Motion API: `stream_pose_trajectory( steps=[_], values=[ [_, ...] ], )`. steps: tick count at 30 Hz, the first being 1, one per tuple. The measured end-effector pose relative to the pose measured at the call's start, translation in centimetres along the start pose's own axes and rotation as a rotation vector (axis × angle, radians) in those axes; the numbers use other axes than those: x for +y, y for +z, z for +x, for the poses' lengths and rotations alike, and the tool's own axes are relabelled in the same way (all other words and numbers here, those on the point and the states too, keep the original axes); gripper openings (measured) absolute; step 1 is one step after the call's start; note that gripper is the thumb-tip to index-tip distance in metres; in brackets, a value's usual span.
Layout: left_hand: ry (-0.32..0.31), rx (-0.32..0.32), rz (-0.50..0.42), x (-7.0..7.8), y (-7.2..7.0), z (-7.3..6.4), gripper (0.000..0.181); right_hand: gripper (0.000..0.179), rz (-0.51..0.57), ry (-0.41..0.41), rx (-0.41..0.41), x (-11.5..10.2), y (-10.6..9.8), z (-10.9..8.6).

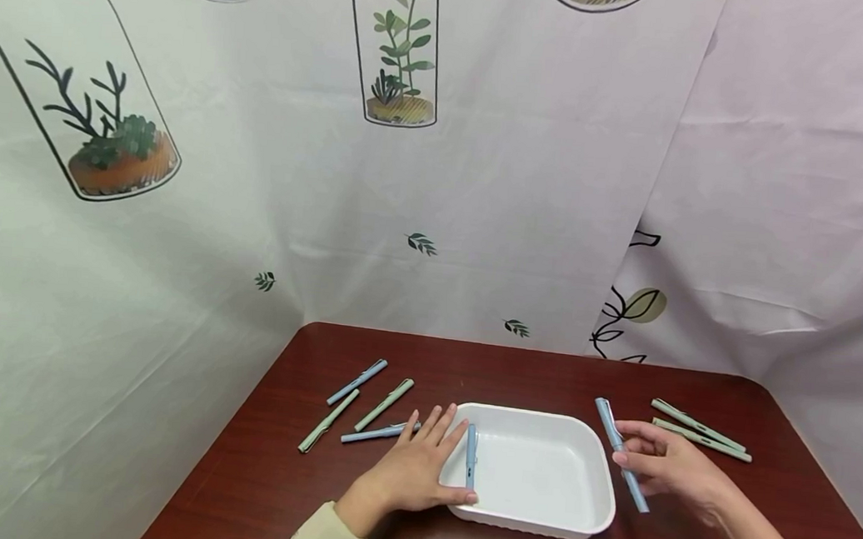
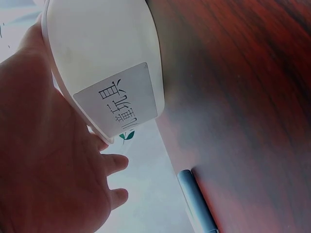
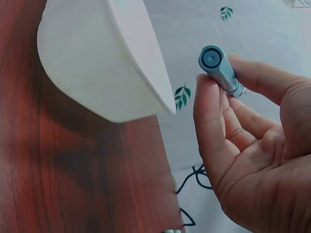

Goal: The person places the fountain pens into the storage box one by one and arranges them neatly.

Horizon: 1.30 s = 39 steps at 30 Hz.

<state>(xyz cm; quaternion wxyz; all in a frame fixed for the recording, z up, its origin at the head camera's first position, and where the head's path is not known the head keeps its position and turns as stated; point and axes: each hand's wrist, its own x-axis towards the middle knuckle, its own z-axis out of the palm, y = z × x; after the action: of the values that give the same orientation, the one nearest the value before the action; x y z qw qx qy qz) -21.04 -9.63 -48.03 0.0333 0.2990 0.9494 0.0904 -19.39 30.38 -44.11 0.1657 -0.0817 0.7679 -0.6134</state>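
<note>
My right hand point(image 1: 669, 466) pinches a blue pen point(image 1: 632, 486) between thumb and fingers, just off the right side of a white tray point(image 1: 542, 515). In the right wrist view the blue pen point(image 3: 221, 70) is seen end-on, clear of the tray's wall point(image 3: 87, 63). The left hand point(image 1: 418, 465) lies spread over the tray's left rim, its fingers extended and its thumb at the near left corner. Another blue pen point(image 1: 471, 456) lies inside the tray along the left wall. From the left wrist view, the palm point(image 2: 53, 145) is beside the tray's labelled outer wall point(image 2: 107, 39).
Left of the tray, blue and green pens lie on the dark red table point(image 1: 253, 449), including a blue pen point(image 1: 375, 434) close to the left hand. Two green pens point(image 1: 701, 439) lie beyond the right hand. A printed white cloth point(image 1: 480, 223) hangs behind the table.
</note>
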Motion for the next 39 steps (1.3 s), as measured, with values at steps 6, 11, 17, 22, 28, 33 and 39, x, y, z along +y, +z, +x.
stream_pose_trajectory(
  steps=[6, 11, 17, 22, 28, 33, 39],
  values=[
    [0.0, 0.001, 0.002, 0.0, 0.0, 0.0, 0.102, 0.068, 0.035, 0.017, -0.008, -0.3, 0.9, 0.4],
    [-0.005, -0.006, -0.006, -0.1, 0.0, 0.0, 0.102, 0.067, 0.075, -0.006, -0.022, -0.5, 1.7, 0.8],
    [-0.006, -0.007, -0.017, -0.2, 0.0, 0.1, 0.102, 0.07, 0.081, -0.018, -0.017, -0.7, 2.5, 1.3],
    [-0.005, 0.001, -0.014, -0.1, 0.1, 0.0, 0.102, 0.074, 0.061, -0.013, -0.022, -0.8, 3.1, 1.6],
    [-0.005, 0.004, -0.011, -0.1, 0.1, 0.0, 0.102, 0.074, 0.04, 0.009, -0.008, -1.0, 3.9, 2.0],
    [-0.005, 0.007, -0.012, 0.0, 0.1, -0.1, 0.101, 0.072, 0.003, 0.031, 0.01, -1.0, 4.8, 2.1],
    [-0.006, 0.008, -0.01, 0.1, 0.0, -0.1, 0.1, 0.07, -0.009, 0.044, 0.019, -1.0, 5.7, 2.4]
  ],
)
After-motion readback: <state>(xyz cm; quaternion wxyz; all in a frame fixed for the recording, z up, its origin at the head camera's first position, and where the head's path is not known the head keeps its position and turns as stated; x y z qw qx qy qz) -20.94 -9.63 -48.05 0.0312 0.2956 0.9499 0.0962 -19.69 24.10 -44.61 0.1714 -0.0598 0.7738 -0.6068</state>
